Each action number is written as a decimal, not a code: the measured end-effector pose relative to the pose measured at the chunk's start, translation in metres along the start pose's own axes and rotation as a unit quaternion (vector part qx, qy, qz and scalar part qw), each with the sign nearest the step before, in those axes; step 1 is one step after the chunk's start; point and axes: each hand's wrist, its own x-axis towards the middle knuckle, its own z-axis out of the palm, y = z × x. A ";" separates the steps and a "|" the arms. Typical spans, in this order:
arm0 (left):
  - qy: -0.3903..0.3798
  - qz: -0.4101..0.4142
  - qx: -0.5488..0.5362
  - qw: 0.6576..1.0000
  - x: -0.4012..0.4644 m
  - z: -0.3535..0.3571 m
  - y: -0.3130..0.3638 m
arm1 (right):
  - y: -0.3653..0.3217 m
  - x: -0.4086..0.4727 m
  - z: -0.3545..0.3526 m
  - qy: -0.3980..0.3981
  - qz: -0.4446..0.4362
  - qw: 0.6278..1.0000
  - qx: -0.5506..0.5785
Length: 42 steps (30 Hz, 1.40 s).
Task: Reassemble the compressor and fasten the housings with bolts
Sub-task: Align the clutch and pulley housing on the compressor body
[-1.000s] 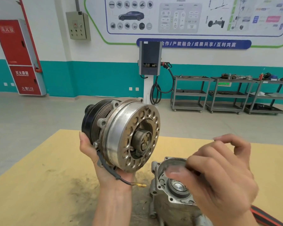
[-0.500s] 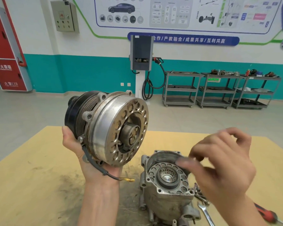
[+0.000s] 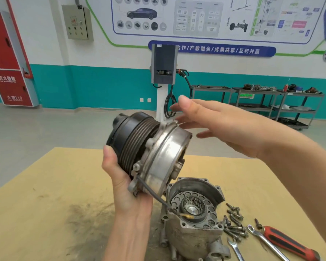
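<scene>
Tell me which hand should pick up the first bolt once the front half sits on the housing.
Right. The right hand is open and free, and the bolts lie on its side of the housing. The left hand is gripping the pulley half.

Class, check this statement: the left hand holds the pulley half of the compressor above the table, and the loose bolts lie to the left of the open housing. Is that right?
One detail is wrong. In the head view the left hand does hold the pulley half above the table, but the loose bolts lie to the right of the open housing, beside the wrenches.
</scene>
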 end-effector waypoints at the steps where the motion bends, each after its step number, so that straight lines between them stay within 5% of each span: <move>1: -0.005 -0.009 0.009 1.000 -0.001 0.001 0.000 | -0.001 0.002 -0.001 -0.004 0.003 1.000 0.008; 9: 0.003 0.005 0.033 0.999 -0.005 -0.004 -0.005 | 0.044 -0.017 0.000 0.021 0.005 0.995 0.094; 22: -0.053 0.034 0.058 0.996 0.007 -0.011 -0.005 | 0.070 -0.044 0.016 0.072 0.009 0.995 0.064; 28: -0.026 0.006 0.055 0.998 0.002 -0.006 -0.021 | 0.023 0.001 0.020 0.011 -0.021 0.999 -0.034; 33: -0.014 0.001 0.079 0.997 0.003 -0.007 -0.026 | 0.033 0.011 0.017 -0.070 0.068 0.995 0.018; 42: -0.019 0.034 0.123 0.992 0.004 -0.009 -0.020 | 0.071 0.001 0.028 -0.044 0.012 0.993 0.106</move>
